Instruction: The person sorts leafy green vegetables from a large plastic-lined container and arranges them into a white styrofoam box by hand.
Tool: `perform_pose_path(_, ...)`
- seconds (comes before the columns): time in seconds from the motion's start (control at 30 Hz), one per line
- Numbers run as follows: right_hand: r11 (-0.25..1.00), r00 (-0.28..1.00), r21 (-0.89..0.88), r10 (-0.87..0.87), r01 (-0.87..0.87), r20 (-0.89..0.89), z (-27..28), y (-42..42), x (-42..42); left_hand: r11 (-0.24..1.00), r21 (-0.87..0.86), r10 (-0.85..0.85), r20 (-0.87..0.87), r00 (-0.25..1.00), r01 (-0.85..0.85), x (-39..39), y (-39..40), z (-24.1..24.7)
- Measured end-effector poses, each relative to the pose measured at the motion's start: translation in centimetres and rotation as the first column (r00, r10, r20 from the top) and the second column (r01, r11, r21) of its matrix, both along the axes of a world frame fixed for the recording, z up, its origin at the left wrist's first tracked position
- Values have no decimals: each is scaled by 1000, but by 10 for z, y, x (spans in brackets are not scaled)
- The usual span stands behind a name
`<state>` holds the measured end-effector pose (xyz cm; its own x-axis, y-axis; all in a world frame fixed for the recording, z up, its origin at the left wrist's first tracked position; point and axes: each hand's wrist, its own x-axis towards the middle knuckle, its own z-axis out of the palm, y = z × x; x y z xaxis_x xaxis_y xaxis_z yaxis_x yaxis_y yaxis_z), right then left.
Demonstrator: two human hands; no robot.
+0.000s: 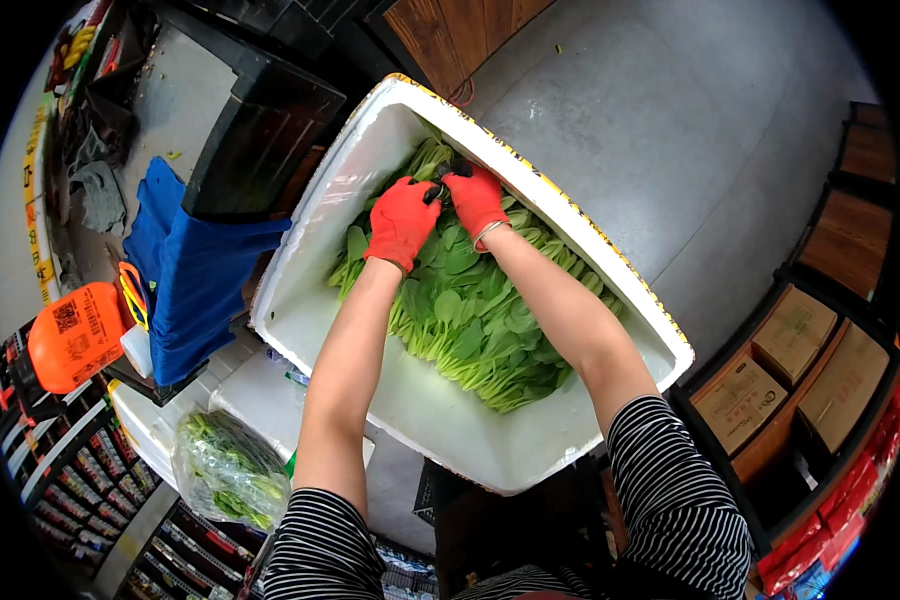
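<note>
A white foam box [487, 457] stands before me, its rim bound with yellow printed tape. Inside lie leafy greens [461, 307] in layered rows, pale stems mostly towards the near side. My left hand [403, 223], in a red glove with black fingertips, is bent over the greens towards the box's far end. Right beside it, my right hand [475, 196] wears a matching glove, and a bangle circles the wrist. The fingertips of both hands almost meet at a clump of greens [431, 159]. What the curled fingers pinch is hidden.
Left of the box, a blue cloth [195, 277] hangs by a black bin, near orange-handled scissors [133, 292] and an orange device [75, 337]. A clear bag of greens [232, 469] lies at lower left. Cardboard cartons [739, 401] sit in a wooden shelf at right.
</note>
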<state>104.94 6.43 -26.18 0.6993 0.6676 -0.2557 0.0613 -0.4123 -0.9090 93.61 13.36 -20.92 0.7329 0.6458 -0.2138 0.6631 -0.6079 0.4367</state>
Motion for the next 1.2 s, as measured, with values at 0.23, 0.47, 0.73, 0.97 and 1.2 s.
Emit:
perform_pose_path(0.23, 994, 995, -98, -43, 52, 90, -1, 4, -4, 570, -803, 446, 124, 886, -175, -12, 21, -2)
perform_pose_path(0.47, 981, 796, -178, 173, -83, 581, 7, -3, -1, 427, -881, 553, 76, 830, -204, -3, 30, -15)
perform_pose_path(0.73, 995, 952, -43, 73, -90, -299, 72, -71, -10, 375, -826, 774, 31, 632, -420, -23, 4, 44)
perform_pose_path(0.97, 949, 835, 244, 295, -200, -464, 192, -172, -111, 448, -731, 883, 270, 384, -515, -165, -118, 167)
perform_pose_path(1.2, 646, 661, 148, 745, -749, 87, 228, -213, -266, 308, -567, 935, 329, 133, -764, -330, -223, 254)
